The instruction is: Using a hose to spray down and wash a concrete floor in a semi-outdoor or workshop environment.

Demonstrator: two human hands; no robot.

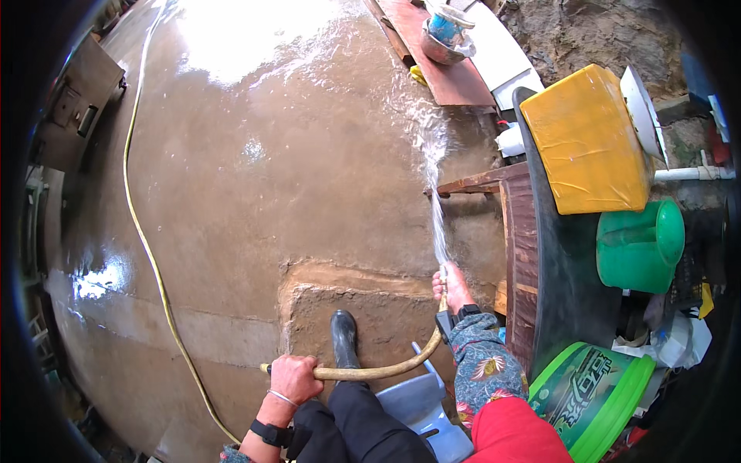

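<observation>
My right hand (452, 286) is closed around the front end of a yellowish water hose (399, 370), and a jet of water (435, 173) shoots from it over the wet floor (260, 191). The water breaks into splashes near a reddish board. Lower left, my left hand (293, 377) grips the same hose further back, where it bends in front of my legs. A black rubber boot (344, 333) stands on a patch of floor bordered by a low raised edge (347, 280).
A long thin hose (136, 214) runs along the left. At right are a wooden table frame (521, 260), a yellow box (587, 142), a green plastic container (631, 249) and a green bucket (590, 393). A blue plastic chair (422, 411) stands beside my legs.
</observation>
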